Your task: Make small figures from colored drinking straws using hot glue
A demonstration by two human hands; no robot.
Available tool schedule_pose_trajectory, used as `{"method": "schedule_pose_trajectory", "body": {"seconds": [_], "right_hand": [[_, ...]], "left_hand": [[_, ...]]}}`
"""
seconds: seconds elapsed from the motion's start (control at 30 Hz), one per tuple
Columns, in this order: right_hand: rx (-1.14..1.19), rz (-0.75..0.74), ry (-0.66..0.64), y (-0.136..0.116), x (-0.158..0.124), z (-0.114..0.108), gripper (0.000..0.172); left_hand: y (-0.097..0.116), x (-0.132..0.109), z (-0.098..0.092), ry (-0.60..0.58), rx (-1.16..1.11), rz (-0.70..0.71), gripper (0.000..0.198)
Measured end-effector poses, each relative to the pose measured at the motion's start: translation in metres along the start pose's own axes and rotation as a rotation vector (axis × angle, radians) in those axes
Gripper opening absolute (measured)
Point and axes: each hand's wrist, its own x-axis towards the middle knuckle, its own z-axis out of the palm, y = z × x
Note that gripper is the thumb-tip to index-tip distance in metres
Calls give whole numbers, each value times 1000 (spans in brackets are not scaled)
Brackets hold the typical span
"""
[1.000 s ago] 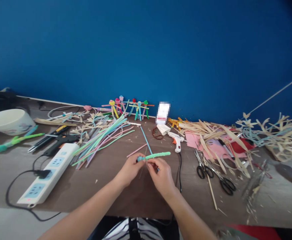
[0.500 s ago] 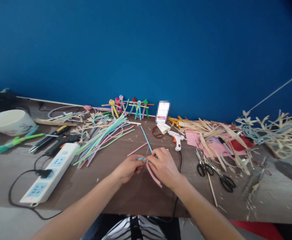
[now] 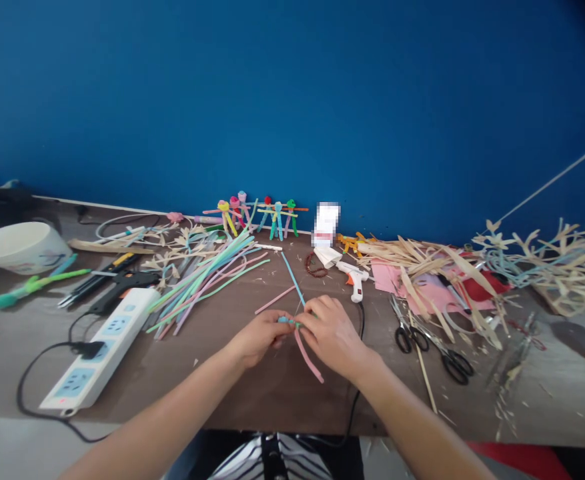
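Between my two hands is a small twisted pipe cleaner piece (image 3: 286,320), light blue with a bit of green. My left hand (image 3: 258,339) is closed, pinching its left end between thumb and fingers. On the other end, the fingers of my right hand (image 3: 331,333) are closed in a pinch, with their tips partly hidden. A pink pipe cleaner (image 3: 309,360) dangles below my right fingertips. Just beyond the hands, a blue pipe cleaner (image 3: 291,272) and a short pink pipe cleaner length (image 3: 275,300) lie on the table.
Loose pipe cleaners (image 3: 207,280) and a white power strip (image 3: 103,350) lie to the left. Small pipe cleaner figures (image 3: 278,217) stand along the blue wall. Rightward are a white glue gun (image 3: 355,279), scissors (image 3: 456,367) and dried husk strips (image 3: 407,257).
The dangling pink pipe cleaner has swung slightly downward. Both hands keep nearly the same place and grip on the twisted piece.
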Motion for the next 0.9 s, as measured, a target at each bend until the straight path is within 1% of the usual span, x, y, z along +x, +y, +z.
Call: {"method": "schedule_pose_trajectory", "body": {"seconds": [0.07,0.17,0.27,0.37,0.47,0.63,0.8,0.9], "right_hand": [[-15,-14,-1,0,0,0,10],[17,2,5,0,0,1,9],[60,28,-12,1,-1,1,8],[89,55,-37,2,-1,1,8],[116,113,-44,3,-1,2,6],[203,214,-37,4,-1,5,5],[297,303,-9,6,1,9,6],[362,336,5,8,1,11,6]], "left_hand": [[1,0,0,-40,-55,-23,15],[3,-2,0,-37,-41,-24,15],[4,-4,0,4,97,19,13],[1,-4,0,21,268,121,13],[-1,-2,0,28,419,204,12],[3,-5,3,88,679,309,8],[4,-9,7,152,806,389,7],[4,-9,6,165,842,432,7]]}}
